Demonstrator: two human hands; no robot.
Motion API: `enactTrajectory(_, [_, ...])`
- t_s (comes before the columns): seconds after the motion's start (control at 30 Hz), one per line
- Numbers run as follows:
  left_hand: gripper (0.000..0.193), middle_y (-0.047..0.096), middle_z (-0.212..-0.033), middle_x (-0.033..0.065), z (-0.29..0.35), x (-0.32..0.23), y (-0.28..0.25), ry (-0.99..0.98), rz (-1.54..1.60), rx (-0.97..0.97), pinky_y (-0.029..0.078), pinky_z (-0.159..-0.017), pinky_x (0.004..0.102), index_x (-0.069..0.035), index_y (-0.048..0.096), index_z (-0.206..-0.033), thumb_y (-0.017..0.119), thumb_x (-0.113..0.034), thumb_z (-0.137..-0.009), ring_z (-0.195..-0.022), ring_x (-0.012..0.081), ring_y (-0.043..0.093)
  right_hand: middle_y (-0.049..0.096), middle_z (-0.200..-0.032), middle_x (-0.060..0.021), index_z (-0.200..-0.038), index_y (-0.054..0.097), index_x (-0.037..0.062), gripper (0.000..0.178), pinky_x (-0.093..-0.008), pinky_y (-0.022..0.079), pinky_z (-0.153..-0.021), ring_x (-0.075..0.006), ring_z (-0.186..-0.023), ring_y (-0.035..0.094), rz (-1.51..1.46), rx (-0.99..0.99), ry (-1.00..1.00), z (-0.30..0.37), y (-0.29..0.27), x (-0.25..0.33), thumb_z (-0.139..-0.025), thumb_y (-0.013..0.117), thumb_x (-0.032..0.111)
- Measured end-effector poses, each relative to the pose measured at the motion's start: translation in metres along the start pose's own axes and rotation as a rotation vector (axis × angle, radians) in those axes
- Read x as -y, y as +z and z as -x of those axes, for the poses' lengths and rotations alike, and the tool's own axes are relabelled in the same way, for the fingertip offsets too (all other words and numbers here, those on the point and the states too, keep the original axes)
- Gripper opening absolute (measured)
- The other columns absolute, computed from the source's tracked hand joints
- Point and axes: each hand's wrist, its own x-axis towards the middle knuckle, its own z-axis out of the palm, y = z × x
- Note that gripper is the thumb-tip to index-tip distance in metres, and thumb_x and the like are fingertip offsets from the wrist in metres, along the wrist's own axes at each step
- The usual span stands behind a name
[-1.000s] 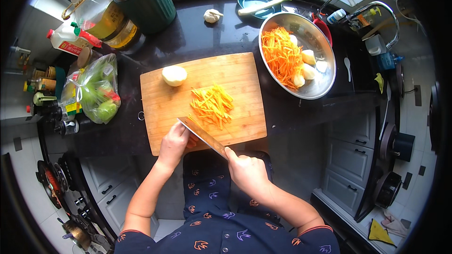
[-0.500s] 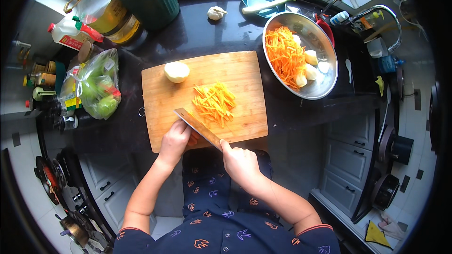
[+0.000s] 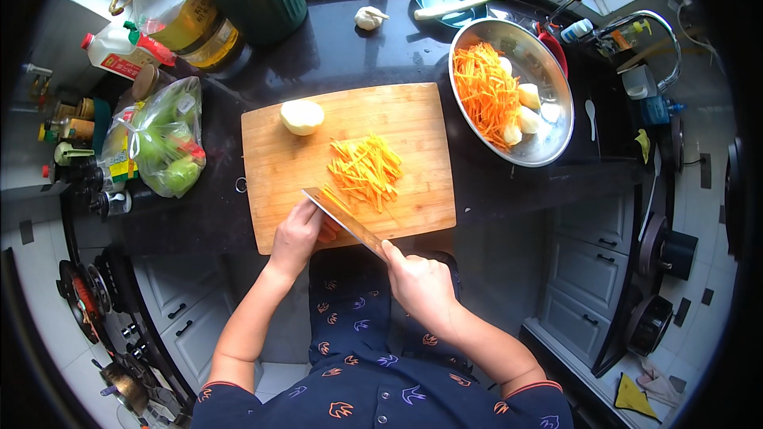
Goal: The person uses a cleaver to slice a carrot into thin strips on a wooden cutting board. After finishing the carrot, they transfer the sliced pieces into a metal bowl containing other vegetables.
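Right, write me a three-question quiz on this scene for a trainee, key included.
1. Which hand grips the handle of the knife?
2. True or false: the garlic bulb lies off the cutting board, beyond its far edge.
3. Fill in the gap: seen from the person's side, the white spoon lies to the ____ of the metal bowl.

Key:
1. The right hand.
2. True.
3. Right.

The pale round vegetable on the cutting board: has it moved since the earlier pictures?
No. The pale round vegetable keeps its place near the far left corner of the cutting board; both shift slightly together in the picture.
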Motion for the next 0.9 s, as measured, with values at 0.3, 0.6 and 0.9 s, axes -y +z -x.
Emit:
enactTrajectory(0.3, [0.029,0.068,-0.104,0.0138,0.001,0.001,0.000,-0.031,-0.023,0.044,0.061,-0.076,0.0366,0.001,0.070,-0.105,0.069,0.004,-0.076,-0.098,0.0301,0.071,0.065,-0.063,-0.0154,-0.121,0.062,0.0014,0.032,-0.0426,0.055,-0.051,-0.0325,-0.054,0.068,0.052,0.079,0.039,-0.009,0.008,0.004,-0.090,0.059,0.009])
enactTrajectory(0.6, [0.019,0.065,-0.092,0.0089,0.001,0.004,0.004,-0.044,0.099,0.027,0.062,-0.060,0.0281,0.004,0.068,-0.103,0.062,0.008,-0.085,-0.069,0.0173,0.073,0.066,-0.063,-0.0138,-0.121,0.062,0.0008,0.035,-0.0407,0.056,-0.051,-0.0302,-0.055,0.068,0.080,0.009,-0.006,-0.025,0.026,0.002,-0.087,0.060,0.009])
enactTrajectory(0.9, [0.032,0.065,-0.093,0.0060,0.002,0.003,0.001,-0.093,0.147,0.024,0.063,-0.063,0.0265,0.001,0.069,-0.105,0.067,0.010,-0.074,-0.077,0.0154,0.073,0.065,-0.065,-0.0132,-0.128,0.063,0.0032,0.043,-0.0399,0.056,-0.050,-0.0292,-0.054,0.068,0.036,-0.002,-0.025,-0.010,0.005,0.001,-0.085,0.062,0.009])
